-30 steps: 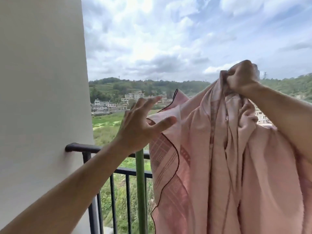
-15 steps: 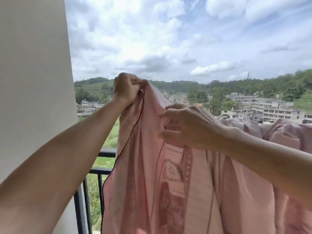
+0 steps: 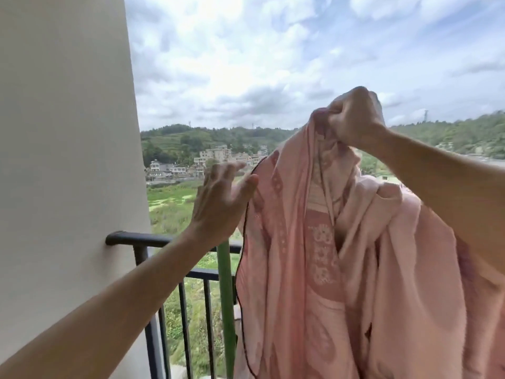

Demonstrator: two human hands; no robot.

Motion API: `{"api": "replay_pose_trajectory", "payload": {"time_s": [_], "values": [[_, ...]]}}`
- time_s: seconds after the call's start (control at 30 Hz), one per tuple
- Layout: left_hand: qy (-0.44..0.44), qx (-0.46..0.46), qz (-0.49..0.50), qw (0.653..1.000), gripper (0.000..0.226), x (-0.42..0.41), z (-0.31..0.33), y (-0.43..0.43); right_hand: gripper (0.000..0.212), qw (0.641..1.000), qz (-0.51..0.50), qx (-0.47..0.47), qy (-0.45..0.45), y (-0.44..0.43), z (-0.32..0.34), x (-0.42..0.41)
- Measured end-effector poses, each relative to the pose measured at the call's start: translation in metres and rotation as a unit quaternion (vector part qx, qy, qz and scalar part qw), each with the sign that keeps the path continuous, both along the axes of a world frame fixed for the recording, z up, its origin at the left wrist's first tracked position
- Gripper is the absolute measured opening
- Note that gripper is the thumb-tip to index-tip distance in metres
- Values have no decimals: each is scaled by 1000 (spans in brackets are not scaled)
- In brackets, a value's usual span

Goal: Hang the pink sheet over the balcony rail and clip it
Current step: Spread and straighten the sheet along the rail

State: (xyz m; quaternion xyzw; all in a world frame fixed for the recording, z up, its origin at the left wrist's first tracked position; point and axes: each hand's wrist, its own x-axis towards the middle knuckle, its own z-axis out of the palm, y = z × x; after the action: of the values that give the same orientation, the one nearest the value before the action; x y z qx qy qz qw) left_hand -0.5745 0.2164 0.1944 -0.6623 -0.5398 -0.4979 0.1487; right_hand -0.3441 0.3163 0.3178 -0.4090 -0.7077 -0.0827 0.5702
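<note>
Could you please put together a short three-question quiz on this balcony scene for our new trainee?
1. True or false: the right hand grips a bunched part of the pink sheet and holds it above the balcony rail.
2. The left hand is: A) open, at the sheet's dark-piped edge; B) clenched round the rail; C) holding a clip.
3. Fill in: the upright pole beside the sheet is coloured ____.

Key: 1 true; 2 A; 3 green.
</note>
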Motion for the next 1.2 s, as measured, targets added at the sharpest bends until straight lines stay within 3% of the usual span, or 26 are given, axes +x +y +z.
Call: {"api": "replay_pose_trajectory", "payload": {"time_s": [0.13,0.17,0.23,0.3,0.4,0.5,0.63,0.73,0.77,0.83,0.93,1.07,1.2], "values": [[130,16,64,989,87,14,-30,-16,15,993,-91,-26,70,27,21,5],[145,17,83,986,84,15,-34,-13,14,991,-98,-31,81,28,20,5],[134,56,84,986,57,13,-33,-5,13,990,-101,-56,85,31,14,6],[87,82,13,993,27,5,-22,0,13,989,-98,-109,34,29,4,10],[21,64,-40,997,13,-12,10,8,22,974,-60,-193,-102,14,-7,19],[-47,104,-30,993,14,-20,54,23,34,970,-56,-127,-201,-19,-18,13],[-103,122,10,987,20,-18,92,57,34,967,115,-15,-227,-83,-51,-18],[-152,80,34,985,25,-18,87,79,53,929,54,-6,-366,-94,-80,-30],[-167,36,28,985,26,-19,80,85,51,918,16,-9,-395,-89,-86,-31],[-181,-89,-5,979,31,-22,65,92,32,928,16,-26,-372,-77,-86,-29],[-178,-205,-20,962,51,-28,50,83,18,968,93,-66,-223,-57,-62,-22],[-169,-84,-18,982,45,-19,44,41,19,992,52,-57,-102,-19,-17,-5],[-15,-9,28,999,59,8,18,-5,21,997,-33,-62,10,15,9,6]]}}
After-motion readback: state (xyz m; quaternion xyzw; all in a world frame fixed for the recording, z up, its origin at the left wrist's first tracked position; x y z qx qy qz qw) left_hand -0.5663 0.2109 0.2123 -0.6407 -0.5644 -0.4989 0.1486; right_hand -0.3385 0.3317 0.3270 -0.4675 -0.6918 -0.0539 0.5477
